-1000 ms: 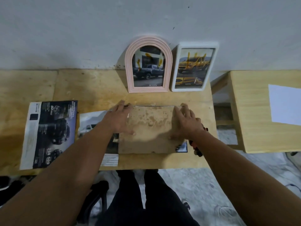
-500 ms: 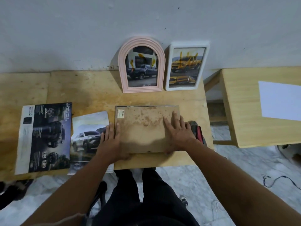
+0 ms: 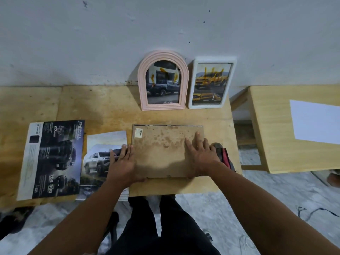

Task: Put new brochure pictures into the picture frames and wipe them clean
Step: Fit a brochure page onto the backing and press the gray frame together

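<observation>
**Face-down frame under both hands, front edge of worktop**

Bottom of frame: grey mottled floor, person's dark trousers at centre, a thin cable (image 3: 312, 211) lower right. Above that, the plywood worktop (image 3: 103, 115) runs left to centre; a second, paler table (image 3: 272, 129) sits at right w/ a white sheet (image 3: 316, 122) on it. Grey scuffed wall behind.

On worktop, left: dark brochure (image 3: 53, 159), then a brochure w/ white pickup (image 3: 99, 159) just beside it, its near end overhanging the edge. Red-black object (image 3: 225, 157) partly hidden behind right wrist; can't tell what.

Centre: picture frame (image 3: 163, 150) lying face down, stained brown backing up, small label at its upper left corner. Left hand (image 3: 123, 162) fingers straight along frame's left edge, thumb at near edge. Right hand (image 3: 200, 153) flat, fingers spread, pressing backing near right side.

Far, against wall: pink arched frame (image 3: 163, 81) and white frame (image 3: 211, 83), side by side, both w/ truck pics and yellow smears on glass.
</observation>
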Available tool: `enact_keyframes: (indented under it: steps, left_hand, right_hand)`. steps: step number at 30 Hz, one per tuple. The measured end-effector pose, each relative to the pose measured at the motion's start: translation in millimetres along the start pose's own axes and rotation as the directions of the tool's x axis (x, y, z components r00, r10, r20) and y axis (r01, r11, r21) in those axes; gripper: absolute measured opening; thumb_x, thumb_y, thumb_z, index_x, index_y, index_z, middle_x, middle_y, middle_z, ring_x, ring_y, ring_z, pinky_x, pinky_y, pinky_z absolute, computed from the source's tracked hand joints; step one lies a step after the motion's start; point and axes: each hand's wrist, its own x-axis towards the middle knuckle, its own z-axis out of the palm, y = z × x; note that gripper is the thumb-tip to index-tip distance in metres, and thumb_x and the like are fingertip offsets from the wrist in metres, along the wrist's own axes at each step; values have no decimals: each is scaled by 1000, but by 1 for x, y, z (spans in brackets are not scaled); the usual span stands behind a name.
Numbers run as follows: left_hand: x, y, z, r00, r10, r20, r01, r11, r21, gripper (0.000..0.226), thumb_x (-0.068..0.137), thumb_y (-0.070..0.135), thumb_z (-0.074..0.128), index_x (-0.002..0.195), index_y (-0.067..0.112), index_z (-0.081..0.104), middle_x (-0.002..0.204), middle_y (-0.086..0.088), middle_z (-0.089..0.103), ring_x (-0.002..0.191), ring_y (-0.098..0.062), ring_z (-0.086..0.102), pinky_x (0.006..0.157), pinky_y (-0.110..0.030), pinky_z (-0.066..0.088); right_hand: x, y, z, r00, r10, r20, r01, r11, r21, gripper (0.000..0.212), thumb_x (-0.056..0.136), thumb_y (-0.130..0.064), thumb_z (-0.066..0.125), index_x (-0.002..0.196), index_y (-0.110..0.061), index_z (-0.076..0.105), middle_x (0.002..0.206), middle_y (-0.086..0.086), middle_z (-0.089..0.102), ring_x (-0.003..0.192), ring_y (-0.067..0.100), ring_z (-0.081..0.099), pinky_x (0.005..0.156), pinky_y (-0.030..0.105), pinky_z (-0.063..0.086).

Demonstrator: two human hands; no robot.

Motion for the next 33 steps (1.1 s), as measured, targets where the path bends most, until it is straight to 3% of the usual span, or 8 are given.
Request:
enact_keyframes:
  steps: [9, 14, 17, 20, 25, 33]
  left_hand:
    - [3, -4, -1, 1000, 29, 8, -30, 998, 59, 143, 70, 92, 58, 165, 7, -6, 175, -8, -1, 161, -26, -9, 121, -67, -16]
    - [6, -10, -13, 998, 64, 22, -66, 992, 105, 130, 80, 84, 59, 166, 8, -2, 176, -6, 6, 162, -23, -8, 106, -57, -37]
    - [9, -11, -21, 997, 51, 65, -59, 991, 123, 119, 87, 80, 54, 166, 10, 0, 175, -2, 10, 162, -22, -7, 120, -63, -18]
    - [12, -7, -29, 996, 17, 88, -32, 984, 173, 101, 96, 76, 42, 166, 13, 5, 174, 1, 17, 162, -22, -5, 124, -62, -8]
    - [12, -4, -29, 998, -5, 68, -8, 983, 184, 97, 99, 71, 43, 166, 12, 5, 172, 2, 24, 162, -22, -3, 126, -60, -4]
    - [8, 2, -31, 998, -25, 63, 11, 978, 208, 98, 100, 72, 39, 166, 13, -2, 175, 0, 13, 161, -30, -10, 125, -66, -7]
  right_hand:
    - [1, 1, 0, 1000, 5, 9, -6, 1000, 12, 137, 80, -49, 82, 147, -39, -38, 158, 17, -42, 150, 53, -13, 119, 67, 15]
    - [-1, 2, -3, 999, 0, 36, -2, 999, 53, 148, 64, -71, 82, 148, -42, -36, 157, 14, -44, 151, 50, -17, 120, 67, 12]
    - [0, 2, -5, 999, 5, 52, -9, 998, 67, 149, 62, -74, 81, 147, -44, -37, 155, 12, -47, 150, 50, -19, 119, 69, 10]
    - [0, 0, -6, 997, 3, 80, -8, 998, 66, 149, 59, -79, 78, 146, -43, -39, 154, 12, -49, 149, 51, -22, 119, 70, 8]
    - [0, -1, -5, 997, 14, 76, -21, 996, 91, 150, 59, -75, 81, 147, -45, -37, 154, 10, -49, 149, 49, -23, 119, 71, 8]
    - [4, -1, -6, 992, 34, 124, -47, 994, 99, 145, 65, -69, 82, 146, -48, -37, 153, 8, -50, 149, 48, -24, 118, 70, 9]
